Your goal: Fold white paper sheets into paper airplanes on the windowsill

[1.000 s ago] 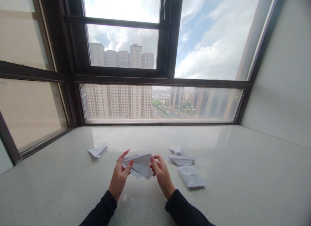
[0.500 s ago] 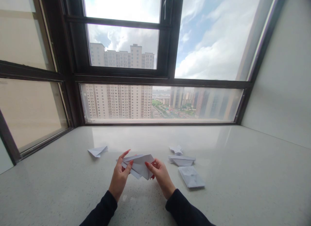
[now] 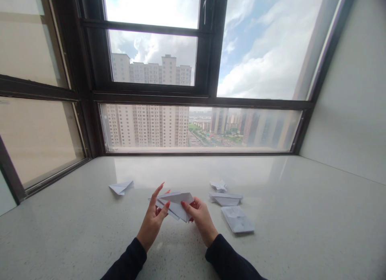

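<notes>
A folded sheet of white paper (image 3: 178,201), with layered, pointed flaps, is held between my two hands above the pale sill. My left hand (image 3: 151,222) grips its left part, thumb on the near face and forefinger raised along the far edge. At the right end, my right hand (image 3: 201,219) pinches the paper, its thumb on top and its other fingers mostly hidden beneath. A folded paper plane (image 3: 121,187) lies to the left, apart from my hands.
Right of my hands lie a small crumpled-looking paper fold (image 3: 219,186), a boat-like paper fold (image 3: 226,199) and a flat folded paper packet (image 3: 237,219). The speckled windowsill (image 3: 301,223) runs back to a dark window frame (image 3: 196,154). A white wall (image 3: 350,111) rises at the right.
My left hand has shifted slightly right, and its forefinger is lifted a little more. The folded paper has moved slightly right and its flaps sit closer together.
</notes>
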`<action>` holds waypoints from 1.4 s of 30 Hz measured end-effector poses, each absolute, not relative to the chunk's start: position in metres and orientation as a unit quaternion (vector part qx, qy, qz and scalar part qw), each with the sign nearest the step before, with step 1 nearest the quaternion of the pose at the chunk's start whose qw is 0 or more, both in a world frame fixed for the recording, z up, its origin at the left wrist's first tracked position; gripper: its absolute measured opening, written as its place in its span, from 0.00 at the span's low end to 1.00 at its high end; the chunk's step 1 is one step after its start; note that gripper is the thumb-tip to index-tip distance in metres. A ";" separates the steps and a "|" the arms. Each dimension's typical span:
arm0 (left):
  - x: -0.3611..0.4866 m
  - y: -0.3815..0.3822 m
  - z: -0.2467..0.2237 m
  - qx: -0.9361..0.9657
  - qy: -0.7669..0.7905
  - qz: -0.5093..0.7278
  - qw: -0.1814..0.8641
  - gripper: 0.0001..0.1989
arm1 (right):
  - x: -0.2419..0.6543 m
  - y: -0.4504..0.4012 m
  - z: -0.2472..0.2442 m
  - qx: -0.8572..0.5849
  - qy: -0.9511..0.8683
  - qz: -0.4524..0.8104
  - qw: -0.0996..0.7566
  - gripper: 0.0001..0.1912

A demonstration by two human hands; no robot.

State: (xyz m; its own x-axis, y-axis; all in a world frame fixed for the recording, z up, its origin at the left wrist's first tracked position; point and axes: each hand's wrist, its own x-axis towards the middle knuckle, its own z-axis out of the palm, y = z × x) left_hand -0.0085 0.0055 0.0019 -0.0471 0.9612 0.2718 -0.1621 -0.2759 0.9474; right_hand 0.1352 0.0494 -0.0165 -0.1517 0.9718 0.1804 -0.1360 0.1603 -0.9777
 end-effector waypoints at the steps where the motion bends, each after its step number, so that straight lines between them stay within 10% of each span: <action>1: -0.008 0.006 0.001 0.524 0.387 0.606 0.457 0.32 | 0.135 0.049 -0.016 -0.383 -0.546 0.524 0.530 0.21; 11: -0.006 0.008 -0.008 0.596 0.390 0.560 0.423 0.14 | 0.135 0.049 -0.017 -0.369 -0.557 0.520 0.533 0.21; 42: -0.006 0.008 -0.007 0.589 0.385 0.553 0.446 0.18 | 0.128 0.045 -0.017 -0.348 -0.556 0.525 0.543 0.20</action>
State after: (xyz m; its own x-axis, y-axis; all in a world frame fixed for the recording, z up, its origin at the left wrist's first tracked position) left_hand -0.0065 0.0078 -0.0071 0.0907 0.9471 0.3078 -0.0403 -0.3053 0.9514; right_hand 0.1285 0.0452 -0.0169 -0.1692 0.9563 0.2383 -0.1824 0.2073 -0.9611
